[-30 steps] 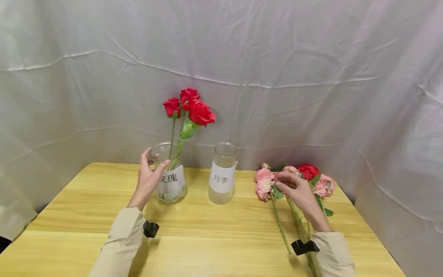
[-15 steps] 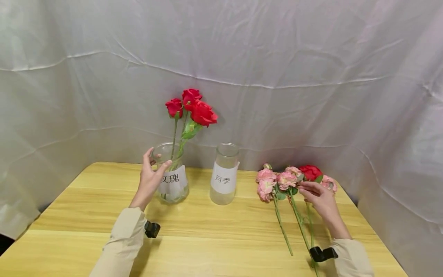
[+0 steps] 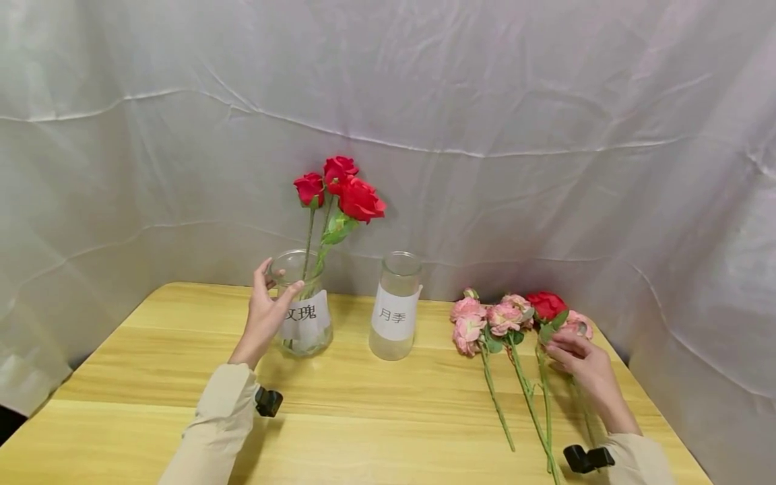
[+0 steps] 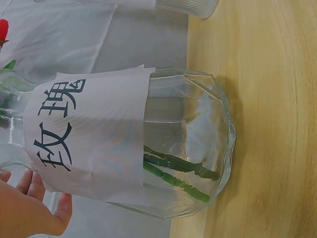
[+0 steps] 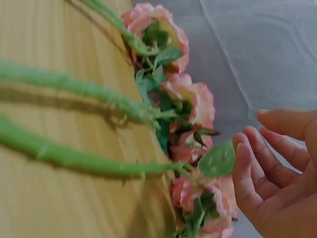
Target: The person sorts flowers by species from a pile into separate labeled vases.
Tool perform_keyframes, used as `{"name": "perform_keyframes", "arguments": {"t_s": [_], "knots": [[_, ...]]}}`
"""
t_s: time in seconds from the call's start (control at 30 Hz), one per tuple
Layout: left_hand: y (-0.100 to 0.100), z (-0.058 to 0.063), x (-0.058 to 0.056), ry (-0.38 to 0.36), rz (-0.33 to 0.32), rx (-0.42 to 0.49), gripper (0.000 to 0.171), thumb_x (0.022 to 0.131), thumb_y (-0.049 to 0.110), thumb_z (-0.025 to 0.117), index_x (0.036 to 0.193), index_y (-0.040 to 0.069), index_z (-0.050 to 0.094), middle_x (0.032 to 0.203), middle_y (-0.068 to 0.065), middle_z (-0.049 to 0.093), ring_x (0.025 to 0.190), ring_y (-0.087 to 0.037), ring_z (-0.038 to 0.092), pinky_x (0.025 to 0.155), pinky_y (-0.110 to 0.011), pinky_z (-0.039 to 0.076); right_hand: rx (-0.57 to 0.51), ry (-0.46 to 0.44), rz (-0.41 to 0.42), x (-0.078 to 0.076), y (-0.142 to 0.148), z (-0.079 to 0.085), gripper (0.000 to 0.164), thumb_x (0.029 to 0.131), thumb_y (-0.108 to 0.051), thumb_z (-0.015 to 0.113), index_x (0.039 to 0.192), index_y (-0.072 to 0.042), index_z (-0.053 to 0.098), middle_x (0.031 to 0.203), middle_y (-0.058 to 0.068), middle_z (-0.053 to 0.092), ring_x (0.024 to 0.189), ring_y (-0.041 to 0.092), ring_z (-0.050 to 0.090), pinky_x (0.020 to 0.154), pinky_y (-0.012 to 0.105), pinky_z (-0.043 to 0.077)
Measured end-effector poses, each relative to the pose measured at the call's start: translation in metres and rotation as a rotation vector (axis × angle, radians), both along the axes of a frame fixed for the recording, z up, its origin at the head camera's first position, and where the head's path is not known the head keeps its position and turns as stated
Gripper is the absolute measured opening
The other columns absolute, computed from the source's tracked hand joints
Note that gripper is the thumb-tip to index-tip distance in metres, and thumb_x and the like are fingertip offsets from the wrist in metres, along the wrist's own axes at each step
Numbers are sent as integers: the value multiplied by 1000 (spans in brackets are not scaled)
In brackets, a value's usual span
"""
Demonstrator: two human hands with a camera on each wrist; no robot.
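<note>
My left hand (image 3: pixel 267 313) grips the wide glass vase (image 3: pixel 312 347) round its neck, thumb on the near side. Red roses (image 3: pixel 362 200) stand in that vase, and the left wrist view shows their green stems (image 4: pixel 173 166) reaching its bottom. A white paper label (image 4: pixel 106 139) with black characters wraps it. At the right, my right hand (image 3: pixel 582 367) is beside a lying red rose (image 3: pixel 547 306), just below its bloom. In the right wrist view its fingers are loosely bent, thumb apart, with the fingertips at a green leaf (image 5: pixel 218 158).
A narrower glass vase (image 3: pixel 393 347) with a white label stands in the middle of the wooden table (image 3: pixel 364 411). Pink flowers (image 3: pixel 503 316) lie at the back right, stems toward the front. Grey cloth (image 3: pixel 485 202) hangs behind the table.
My right hand has moved rightward from over the pink flowers to the red rose, leaving the pink blooms uncovered. The left hand has stayed on the vase.
</note>
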State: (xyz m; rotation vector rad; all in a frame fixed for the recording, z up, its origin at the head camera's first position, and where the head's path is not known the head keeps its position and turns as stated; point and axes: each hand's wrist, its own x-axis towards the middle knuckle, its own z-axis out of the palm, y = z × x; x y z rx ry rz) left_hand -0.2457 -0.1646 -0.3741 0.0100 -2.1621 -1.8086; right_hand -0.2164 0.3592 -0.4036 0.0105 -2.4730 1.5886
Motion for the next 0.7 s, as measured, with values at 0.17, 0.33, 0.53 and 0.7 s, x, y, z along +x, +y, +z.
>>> {"name": "perform_keyframes", "arguments": {"t_s": [0.17,0.33,0.53,0.7], "knots": [[0,0,1,-2,-2,5,81,94,23,62,154,12,9,143,-17,36,132,-31,27,110,-47,24,106,-44,-27,3,8,-4,42,94,-15,65,123,13,53,95,-4,68,81,3,63,67,24,54],[0,0,2,-8,0,9,81,94,23,62,154,12,9,144,-17,35,133,-31,26,110,-47,24,141,-94,-28,3,12,-10,42,94,-12,63,126,13,52,107,19,67,82,6,64,68,26,55],[-1,0,2,-5,2,12,81,94,23,62,154,11,9,144,-17,35,133,-31,26,110,-46,24,136,-124,21,0,13,-18,41,93,-3,61,127,16,48,114,30,61,82,7,65,71,29,56],[0,0,1,-3,-6,11,81,94,24,62,154,12,9,144,-17,35,132,-31,26,110,-46,25,157,-140,29,2,12,-23,41,94,-2,59,129,16,47,113,32,61,81,7,64,70,28,56]]}}
